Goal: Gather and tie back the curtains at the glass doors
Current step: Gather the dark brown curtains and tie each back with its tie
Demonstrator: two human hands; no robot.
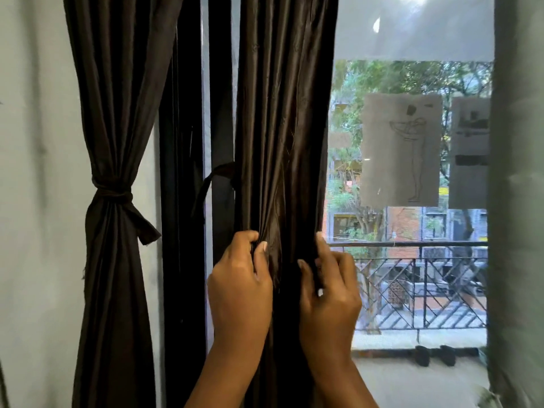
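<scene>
Both grips hold folds of the loose curtain — left hand, right hand — seemingly bunching it.

No writing, number or brand can be read anywhere. The paper sheet stuck to the glass door carries only a line drawing of a standing figure, without words. The second sheet beside it shows dark blocks and a dark bar, too blurred to tell whether they are lettering.
</scene>
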